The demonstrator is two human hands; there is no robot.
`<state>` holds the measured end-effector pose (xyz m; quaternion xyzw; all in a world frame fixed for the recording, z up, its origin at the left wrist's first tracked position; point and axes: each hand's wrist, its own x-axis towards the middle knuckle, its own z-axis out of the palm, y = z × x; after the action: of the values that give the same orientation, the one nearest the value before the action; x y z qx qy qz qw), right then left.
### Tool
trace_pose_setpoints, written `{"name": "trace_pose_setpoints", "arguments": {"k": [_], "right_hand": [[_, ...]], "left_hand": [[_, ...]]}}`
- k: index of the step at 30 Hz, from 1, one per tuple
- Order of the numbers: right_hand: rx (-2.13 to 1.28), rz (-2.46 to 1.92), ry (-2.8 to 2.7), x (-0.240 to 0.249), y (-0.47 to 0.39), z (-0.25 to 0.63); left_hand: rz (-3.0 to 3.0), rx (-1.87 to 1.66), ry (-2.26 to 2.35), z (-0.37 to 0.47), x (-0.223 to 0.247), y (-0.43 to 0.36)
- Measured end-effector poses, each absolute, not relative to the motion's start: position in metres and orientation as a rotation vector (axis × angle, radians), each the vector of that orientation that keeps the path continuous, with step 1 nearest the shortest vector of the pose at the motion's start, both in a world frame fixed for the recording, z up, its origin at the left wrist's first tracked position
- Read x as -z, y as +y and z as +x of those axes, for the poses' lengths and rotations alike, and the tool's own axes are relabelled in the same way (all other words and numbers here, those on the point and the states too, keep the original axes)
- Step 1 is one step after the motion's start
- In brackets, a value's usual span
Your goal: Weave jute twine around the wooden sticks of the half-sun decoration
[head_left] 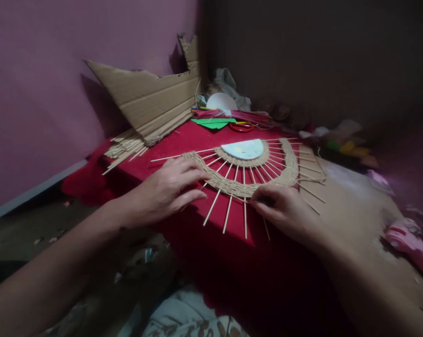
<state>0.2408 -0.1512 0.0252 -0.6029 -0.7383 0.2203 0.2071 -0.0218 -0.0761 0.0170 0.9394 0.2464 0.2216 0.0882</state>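
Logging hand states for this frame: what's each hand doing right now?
Left hand: open, fingers resting on the woven fan.
Right hand: fingertips pinched at the fan's lower edge; whether they grip cord or stick, can't tell.

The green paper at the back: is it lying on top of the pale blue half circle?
No, the green paper lies behind the half circle, with red cloth between them.

Red cloth (193, 135) under woven stick fan (232, 187), green sheet (214, 123), stick bundle (127, 144); brown surface (352, 201) under pink tool (410, 241).
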Motion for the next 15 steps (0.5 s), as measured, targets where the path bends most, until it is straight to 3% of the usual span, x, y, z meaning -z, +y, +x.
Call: {"name": "trace_pose_setpoints", "arguments": {"k": [15], "right_hand": [[-0.420, -1.563, -2.175, -0.026, -0.176, 0.241]], "left_hand": [[2.710, -0.577, 0.561, 0.041, -0.005, -0.080]]}}
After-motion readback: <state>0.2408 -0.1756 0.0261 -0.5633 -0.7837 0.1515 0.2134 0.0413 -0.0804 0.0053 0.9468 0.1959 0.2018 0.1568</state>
